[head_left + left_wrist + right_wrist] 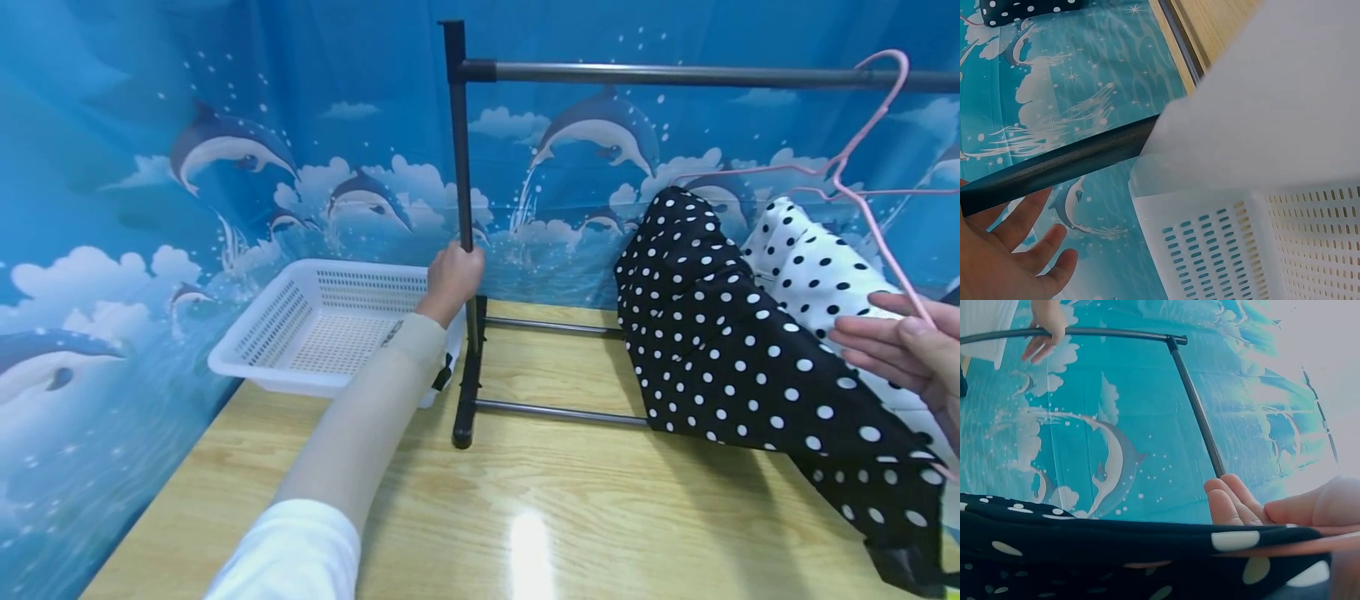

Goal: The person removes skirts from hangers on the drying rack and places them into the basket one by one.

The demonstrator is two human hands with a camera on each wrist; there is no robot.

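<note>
My left hand (456,279) grips the black upright post (459,150) of a clothes rack; in the left wrist view its fingers (1029,240) curl loosely past the post. At the right, my right hand (911,346) holds one arm of a pink hanger (873,221) between thumb and fingers. The hanger's hook is over the rack's top bar (675,75). A black garment with white dots (720,317) hangs slantwise from the hanger, its lower end near the table. Behind it is a white garment with black dots (817,258), partly hidden.
A white perforated basket (262,367) stands at the left, beside the rack's foot (465,417). Low rails (562,411) join the rack near the wooden table (570,500). Behind hangs a blue dolphin-print curtain (360,83). Part of another pink hanger shows behind the garments.
</note>
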